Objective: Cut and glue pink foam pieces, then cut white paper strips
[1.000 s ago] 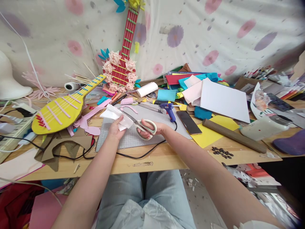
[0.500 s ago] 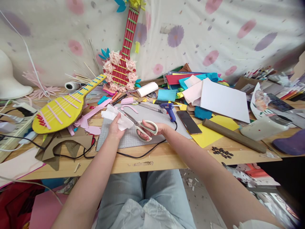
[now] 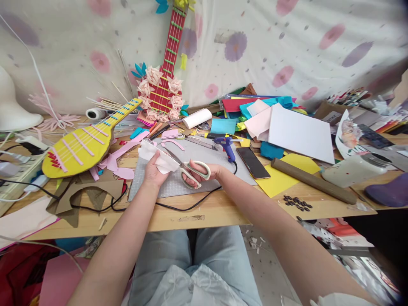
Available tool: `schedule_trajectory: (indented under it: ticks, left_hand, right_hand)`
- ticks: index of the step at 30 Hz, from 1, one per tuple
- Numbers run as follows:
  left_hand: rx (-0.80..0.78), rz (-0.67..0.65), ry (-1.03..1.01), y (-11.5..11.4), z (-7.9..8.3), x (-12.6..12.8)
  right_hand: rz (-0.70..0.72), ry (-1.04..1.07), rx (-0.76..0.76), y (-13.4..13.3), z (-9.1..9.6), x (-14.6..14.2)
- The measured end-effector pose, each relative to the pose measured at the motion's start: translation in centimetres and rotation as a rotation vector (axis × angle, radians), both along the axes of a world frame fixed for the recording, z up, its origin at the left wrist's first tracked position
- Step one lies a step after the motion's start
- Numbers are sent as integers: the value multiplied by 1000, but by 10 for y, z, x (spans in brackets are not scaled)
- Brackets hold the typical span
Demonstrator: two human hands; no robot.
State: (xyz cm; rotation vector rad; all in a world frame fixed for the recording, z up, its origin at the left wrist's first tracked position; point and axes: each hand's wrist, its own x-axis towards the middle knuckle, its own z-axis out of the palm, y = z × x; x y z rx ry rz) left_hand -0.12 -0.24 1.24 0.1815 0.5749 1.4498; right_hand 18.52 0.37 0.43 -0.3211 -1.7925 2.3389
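My left hand [image 3: 153, 172] is closed on a piece of white paper [image 3: 164, 165], pinching it with the thumb on top. In my right hand [image 3: 204, 172] is a pair of scissors [image 3: 201, 170] with cream handles, the fingers through the loops. Their blades are apart and point left, at the paper; part of them is hidden by it. Both hands are above a grey cutting mat [image 3: 145, 187]. Beyond them on the mat lie a pink paper strip [image 3: 177, 145] and a blue glue gun [image 3: 226, 148].
A yellow paper lute [image 3: 76, 151] lies at left, and a red toy guitar with paper flowers [image 3: 161, 95] leans on the back curtain. To the right are a phone [image 3: 253, 162], a brown roll [image 3: 312, 180] and a white jar [image 3: 355, 169]. A black cord [image 3: 188, 209] crosses the table front.
The white paper has shifted and turned slightly in my left hand, its left end now a little further right. The scissors have hardly moved, and other things lie as before.
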Motion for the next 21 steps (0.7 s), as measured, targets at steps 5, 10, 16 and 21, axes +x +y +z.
schedule_trajectory:
  ticks: [5,10,16,21]
  left_hand:
    - [3,-21,17,0,-2,2]
    - [-9,-4,25,1,-2,0]
    - [18,34,36,1,-1,-1]
    - [11,-2,44,0,1,1]
  right_hand:
    - [-6,23,23,-1,0,-1]
    - [-1,24,47,0,-2,-2]
    - [-2,24,27,1,1,4]
    - [9,36,59,-1,5,4]
